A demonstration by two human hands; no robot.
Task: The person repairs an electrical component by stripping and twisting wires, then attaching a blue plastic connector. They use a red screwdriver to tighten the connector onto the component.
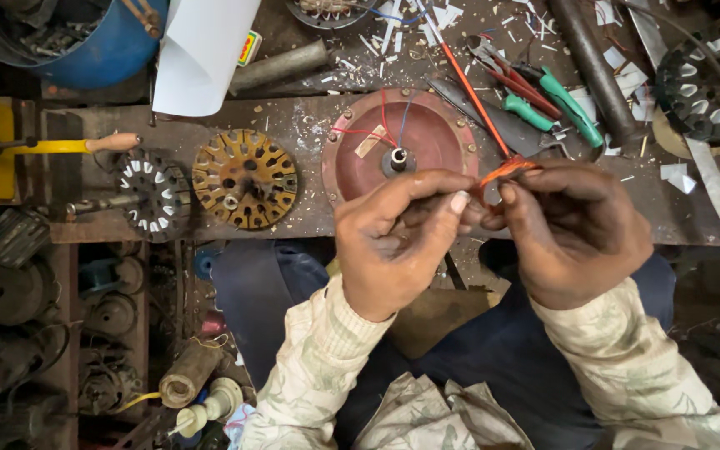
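Both hands, left (402,242) and right (568,233), pinch thin red wire (506,169) between fingertips; light, springy, best held near the grip

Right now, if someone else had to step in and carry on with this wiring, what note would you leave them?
Left hand: fingertips pinch the orange wire.
Right hand: pinches the same wire end, close against the left.
The wire runs up and away across the bench. Behind the hands lies the round red motor cover, its thin red and blue leads loose.
Green-handled pliers lie to the right.
Done or left: cannot tell from this view.
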